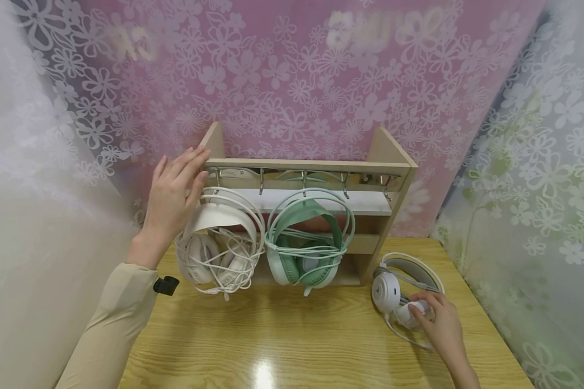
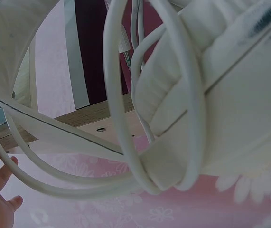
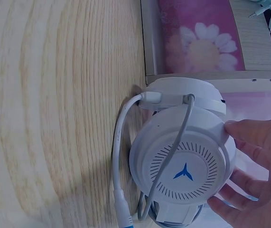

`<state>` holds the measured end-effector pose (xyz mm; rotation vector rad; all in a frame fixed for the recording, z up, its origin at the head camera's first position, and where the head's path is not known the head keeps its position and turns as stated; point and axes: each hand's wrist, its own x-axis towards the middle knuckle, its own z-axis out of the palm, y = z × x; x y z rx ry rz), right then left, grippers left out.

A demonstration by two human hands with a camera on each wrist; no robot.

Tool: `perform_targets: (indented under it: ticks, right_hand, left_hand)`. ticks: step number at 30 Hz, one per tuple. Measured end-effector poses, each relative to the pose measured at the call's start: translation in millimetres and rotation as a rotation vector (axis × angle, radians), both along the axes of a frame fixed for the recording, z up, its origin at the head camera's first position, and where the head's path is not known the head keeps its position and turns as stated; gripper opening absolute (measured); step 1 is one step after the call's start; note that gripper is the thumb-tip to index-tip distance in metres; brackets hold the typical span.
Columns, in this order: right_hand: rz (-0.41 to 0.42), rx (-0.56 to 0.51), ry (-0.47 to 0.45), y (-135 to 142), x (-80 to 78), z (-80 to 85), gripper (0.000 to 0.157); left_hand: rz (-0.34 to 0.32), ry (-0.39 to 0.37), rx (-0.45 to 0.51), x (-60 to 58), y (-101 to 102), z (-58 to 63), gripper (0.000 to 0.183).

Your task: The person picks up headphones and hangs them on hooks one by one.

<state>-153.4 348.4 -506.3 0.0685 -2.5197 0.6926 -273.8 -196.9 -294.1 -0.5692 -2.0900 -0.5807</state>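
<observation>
My left hand rests with extended fingers on the upper left corner of a wooden rack. Just under that hand, white headphones wrapped in their cable hang from a hook; their headband fills much of the left wrist view. Beside them hang mint-green headphones, also wound with cable. At the right, white-and-grey headphones lie on the table against the rack's side. My right hand grips an ear cup of that pair, thumb on one edge and fingers on another.
The rack carries a row of metal hooks, several with nothing on them, above a white shelf. It stands on a wood-grain table. A floral curtain closes off the back, with pale panels at the sides.
</observation>
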Motion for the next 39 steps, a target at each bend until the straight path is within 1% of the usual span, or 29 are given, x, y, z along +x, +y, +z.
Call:
perform_targets:
  ticks: [4, 9, 17, 21, 25, 28, 31, 35, 39]
  right_hand:
    - [-0.004, 0.007, -0.001, -1, 4.6, 0.1, 0.02]
    - [-0.007, 0.009, -0.023, -3, 9.6, 1.9, 0.018]
    - [0.021, 0.006, -0.027, -4, 12.4, 6.0, 0.017]
    - [0.037, 0.009, -0.066, 0, 8.6, 13.8, 0.013]
    - [0.016, -0.003, -0.124, 9, 3.5, 20.2, 0.012]
    - [-0.003, -0.024, -0.13, 15, -2.0, 22.7, 0.013]
    - [-0.004, -0.078, -0.134, 23, -8.0, 25.8, 0.017]
    - [0.012, -0.172, -0.149, 33, -14.2, 28.3, 0.029]
    - [0.005, -0.204, -0.168, 42, -18.8, 30.2, 0.039]
  left_hand:
    - [-0.001, 0.001, 0.0, 0.1, 0, 0.2, 0.039]
    - [-0.002, 0.005, 0.001, 0.5, 0, 0.7, 0.039]
    - [-0.001, 0.0, -0.002, 1.1, 0, 1.6, 0.039]
    - [-0.003, -0.003, -0.002, 1.3, 0, 1.3, 0.04]
    - [-0.004, -0.005, -0.002, 1.4, 1, 1.1, 0.039]
    - [-0.002, -0.004, -0.003, 1.4, 0, 1.1, 0.039]
    - [-0.007, 0.0, 0.0, 1.3, 1, 1.4, 0.039]
    - [-0.007, -0.001, -0.001, 1.3, 1, 1.2, 0.039]
    - [-0.003, -0.003, -0.005, 1.4, 0, 1.0, 0.039]
